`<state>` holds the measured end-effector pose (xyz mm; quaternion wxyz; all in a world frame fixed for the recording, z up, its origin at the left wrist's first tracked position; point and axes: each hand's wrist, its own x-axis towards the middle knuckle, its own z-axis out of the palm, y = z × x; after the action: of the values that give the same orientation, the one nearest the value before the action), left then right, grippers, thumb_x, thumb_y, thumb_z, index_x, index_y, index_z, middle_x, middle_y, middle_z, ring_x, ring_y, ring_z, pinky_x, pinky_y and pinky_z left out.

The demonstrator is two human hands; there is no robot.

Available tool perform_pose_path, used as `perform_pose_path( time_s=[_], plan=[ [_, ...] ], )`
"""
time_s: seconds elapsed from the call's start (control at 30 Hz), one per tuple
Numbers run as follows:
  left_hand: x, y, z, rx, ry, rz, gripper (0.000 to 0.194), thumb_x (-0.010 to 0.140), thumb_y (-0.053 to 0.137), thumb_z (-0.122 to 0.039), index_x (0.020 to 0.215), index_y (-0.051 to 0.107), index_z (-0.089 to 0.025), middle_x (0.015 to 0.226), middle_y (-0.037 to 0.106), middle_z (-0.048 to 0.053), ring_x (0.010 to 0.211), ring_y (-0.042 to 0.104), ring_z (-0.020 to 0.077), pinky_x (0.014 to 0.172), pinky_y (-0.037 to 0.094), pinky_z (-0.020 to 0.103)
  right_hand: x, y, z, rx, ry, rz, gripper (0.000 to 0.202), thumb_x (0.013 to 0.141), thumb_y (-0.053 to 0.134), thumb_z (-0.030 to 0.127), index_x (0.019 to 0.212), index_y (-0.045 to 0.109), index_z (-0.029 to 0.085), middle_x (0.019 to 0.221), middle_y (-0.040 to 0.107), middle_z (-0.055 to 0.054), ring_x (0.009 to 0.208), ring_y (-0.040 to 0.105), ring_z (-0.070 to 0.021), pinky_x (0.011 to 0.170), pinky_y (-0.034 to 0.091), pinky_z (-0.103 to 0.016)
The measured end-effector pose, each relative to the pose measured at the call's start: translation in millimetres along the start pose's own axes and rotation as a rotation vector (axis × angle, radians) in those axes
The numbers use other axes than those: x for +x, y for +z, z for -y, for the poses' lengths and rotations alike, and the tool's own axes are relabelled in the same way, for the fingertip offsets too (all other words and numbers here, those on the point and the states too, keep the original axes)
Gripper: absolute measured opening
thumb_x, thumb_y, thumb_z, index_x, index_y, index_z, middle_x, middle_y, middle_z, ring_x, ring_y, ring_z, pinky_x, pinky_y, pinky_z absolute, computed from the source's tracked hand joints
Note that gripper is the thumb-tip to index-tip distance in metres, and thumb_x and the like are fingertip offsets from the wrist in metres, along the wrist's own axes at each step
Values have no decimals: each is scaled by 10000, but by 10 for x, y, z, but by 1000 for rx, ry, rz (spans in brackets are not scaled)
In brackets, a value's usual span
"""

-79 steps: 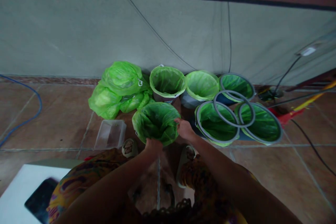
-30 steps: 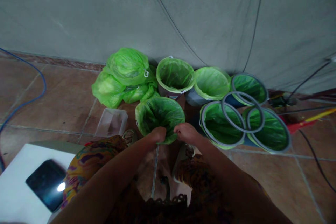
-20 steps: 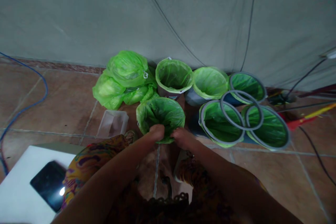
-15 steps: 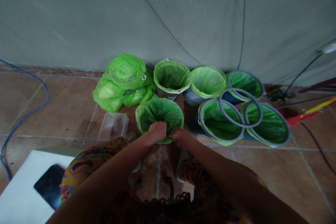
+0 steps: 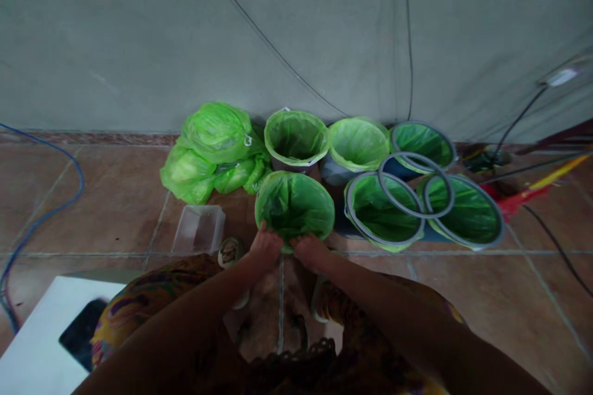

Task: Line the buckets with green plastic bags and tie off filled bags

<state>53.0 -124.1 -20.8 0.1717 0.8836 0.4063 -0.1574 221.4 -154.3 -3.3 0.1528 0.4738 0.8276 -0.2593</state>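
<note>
A bin lined with a green bag (image 5: 296,197) stands on the floor in front of me, its mouth facing up. At the near left part of its rim, my left hand (image 5: 266,245) grips the bag's edge. My right hand (image 5: 308,250) is closed on the same bag at the near rim, a little to the right, with fingertips inside the edge. The two hands are close but apart. The bin's outer wall is mostly hidden by the bag and my hands.
Several green-lined bins (image 5: 296,136) stand by the wall and to the right, with a loose grey ring (image 5: 451,197) across two. Filled green bags (image 5: 215,136), a clear plastic box (image 5: 199,228), a phone (image 5: 83,333) on a white surface (image 5: 41,321) and a blue cable (image 5: 78,188) are leftward.
My left hand has moved from over the bin's mouth down and left to its near rim. The bin's mouth has shifted slightly right, and the camera view has shifted a little.
</note>
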Motion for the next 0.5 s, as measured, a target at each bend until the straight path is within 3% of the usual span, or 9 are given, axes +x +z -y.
perform_pose_path(
  time_s=[0.07, 0.13, 0.23, 0.37, 0.5],
  plan=[
    [-24, -112, 119, 73, -19, 0, 252, 887, 500, -74, 875, 743, -137, 946, 756, 128, 1087, 648, 276, 1172, 286, 562, -2, -94, 40, 14, -28, -58, 377, 909, 563, 204, 1273, 611, 116, 1193, 691, -165, 1092, 653, -274, 982, 452, -380],
    [-59, -252, 172, 100, -14, -30, 285, 910, 470, -92, 980, 741, -145, 1161, 716, 163, 1263, 558, 318, 1162, 273, 609, -14, -222, 13, 57, -42, -112, 397, 911, 577, 250, 1288, 601, 129, 1237, 672, -151, 1142, 628, -265, 999, 439, -360],
    [-113, -464, 115, 73, 35, -48, 349, 920, 443, -112, 1172, 680, -161, 1374, 601, 175, 1392, 438, 339, 1138, 283, 645, -46, -399, -153, 112, 36, -147, 356, 940, 507, 242, 1260, 632, 146, 1238, 681, -133, 1151, 627, -242, 987, 433, -320],
    [-148, -600, -133, -41, 156, 65, 357, 893, 484, -136, 1209, 648, -164, 1253, 654, 148, 1248, 563, 307, 1099, 372, 564, -115, -462, -435, 104, 181, -84, 327, 931, 442, 173, 1115, 711, 151, 1112, 734, -125, 1064, 669, -228, 893, 446, -279],
    [-136, -467, -405, -48, 166, 141, 338, 862, 506, -109, 1163, 659, -130, 1163, 685, 156, 1125, 626, 293, 1034, 430, 487, -184, -386, -528, 84, 148, 49, 317, 813, 522, 97, 1020, 754, 160, 1064, 760, -107, 1053, 681, -226, 810, 446, -247]
  ],
)
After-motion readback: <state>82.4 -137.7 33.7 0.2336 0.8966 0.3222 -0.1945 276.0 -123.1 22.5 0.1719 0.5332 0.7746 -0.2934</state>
